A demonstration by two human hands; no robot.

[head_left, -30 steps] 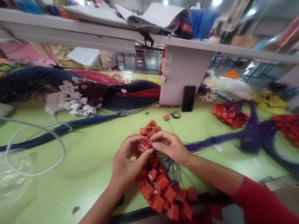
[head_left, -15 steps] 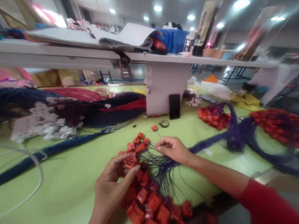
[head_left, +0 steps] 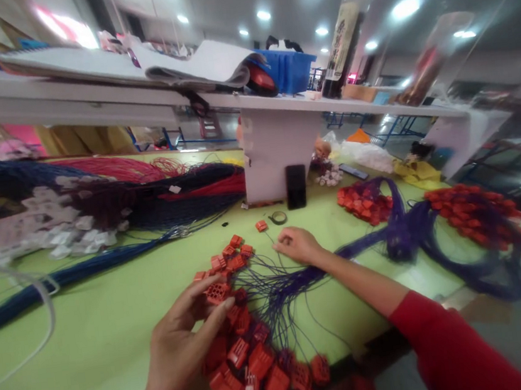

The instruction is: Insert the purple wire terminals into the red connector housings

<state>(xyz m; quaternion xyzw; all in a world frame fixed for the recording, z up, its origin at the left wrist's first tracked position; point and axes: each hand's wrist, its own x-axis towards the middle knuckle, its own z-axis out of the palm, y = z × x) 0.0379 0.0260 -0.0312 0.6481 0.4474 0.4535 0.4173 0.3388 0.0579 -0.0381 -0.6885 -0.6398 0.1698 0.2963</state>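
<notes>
My left hand (head_left: 182,334) is closed around a red plastic connector (head_left: 217,293), its thumb and fingers on either side and the holes of the connector facing up. That connector lies at the edge of a pile of similar red connectors (head_left: 262,362) with thin dark purple wires. My right hand (head_left: 298,245) is curled with its fingertips pinched on a thin wire (head_left: 269,236). This wire leads up to a single red connector (head_left: 261,226) lying apart on the table. Beneath the right wrist runs the purple wire bundle (head_left: 294,280).
A roll of tape (head_left: 278,218) and a dark phone (head_left: 296,186) stand near the shelf support (head_left: 264,150). More red connectors (head_left: 472,213) with purple wires lie to the right. Blue wire bundles (head_left: 102,264) and white connectors (head_left: 73,234) are at left.
My right hand has moved slightly up and away from the wire bundle, its fingers more curled. My left hand keeps its hold on the connector. The whole view has shifted a little.
</notes>
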